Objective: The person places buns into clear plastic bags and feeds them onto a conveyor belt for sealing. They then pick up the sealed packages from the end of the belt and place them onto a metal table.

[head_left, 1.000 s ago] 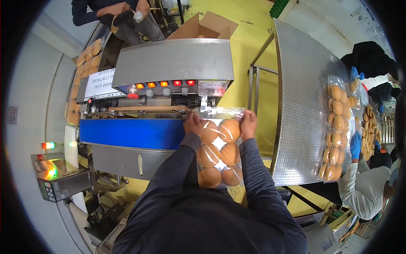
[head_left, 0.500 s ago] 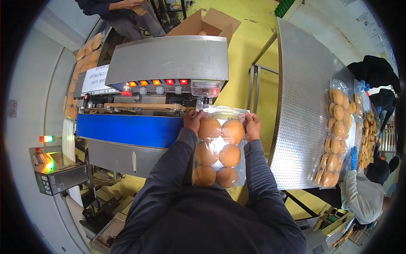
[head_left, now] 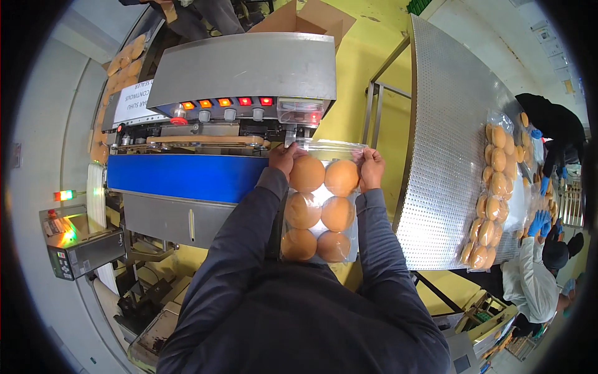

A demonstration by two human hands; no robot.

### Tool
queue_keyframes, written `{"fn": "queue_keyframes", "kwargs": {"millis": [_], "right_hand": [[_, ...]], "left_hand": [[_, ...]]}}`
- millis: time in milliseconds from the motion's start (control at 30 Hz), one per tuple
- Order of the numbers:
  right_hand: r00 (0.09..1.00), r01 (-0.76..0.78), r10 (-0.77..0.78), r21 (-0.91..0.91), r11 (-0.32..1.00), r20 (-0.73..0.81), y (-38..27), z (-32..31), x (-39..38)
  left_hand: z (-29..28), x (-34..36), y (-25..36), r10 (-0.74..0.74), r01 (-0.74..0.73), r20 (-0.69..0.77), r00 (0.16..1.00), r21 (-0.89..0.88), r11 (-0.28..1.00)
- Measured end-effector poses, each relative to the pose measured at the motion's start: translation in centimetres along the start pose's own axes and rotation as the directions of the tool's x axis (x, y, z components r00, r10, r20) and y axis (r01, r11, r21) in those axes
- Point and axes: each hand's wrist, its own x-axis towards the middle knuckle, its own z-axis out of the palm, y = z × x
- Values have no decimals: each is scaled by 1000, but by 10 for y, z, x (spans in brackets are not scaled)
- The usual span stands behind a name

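A clear plastic bag of several round brown buns (head_left: pixel 321 212) hangs between my hands at the machine's right end. My left hand (head_left: pixel 283 159) pinches the bag's upper left corner, right by the end of the sealing machine (head_left: pixel 249 68). My right hand (head_left: pixel 372 166) pinches the upper right corner. The bag's open-looking top edge is stretched flat between them, close beside the machine's metal guide. The machine has a blue conveyor belt (head_left: pixel 174 177) to my left, with lit switches, knobs and a red button above it.
A perforated steel table (head_left: pixel 436 93) at the right carries bagged buns (head_left: pixel 495 162); co-workers (head_left: pixel 542 268) in blue gloves stand beyond it. A cardboard box (head_left: pixel 299 19) and another person (head_left: pixel 205 12) are behind the machine. More buns (head_left: pixel 124 68) lie far left, above a smaller control box (head_left: pixel 81 240).
My hands and the bag have risen slightly in the view, as have the machine and its surroundings. The top edge stays pinched. At the right, co-workers' gloved hands have moved.
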Motion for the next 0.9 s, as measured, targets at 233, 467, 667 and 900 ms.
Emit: {"fn": "queue_keyframes", "kwargs": {"millis": [233,467,667,900], "right_hand": [[998,43,-50,-152,987,-41,-8,16,-14],[993,71,-88,-189,979,-83,16,11,-8],[994,108,-112,-216,970,-10,41,43,-12],[981,177,-191,-301,937,-17,60,82,-26]], "left_hand": [[-23,-2,-52,419,-268,-351,838,404,875],[-1,-38,-22,449,-231,-437,779,466,854],[-35,-32,-3,428,-214,-535,728,415,884],[-77,-31,22,445,-194,-558,701,451,871]]}}
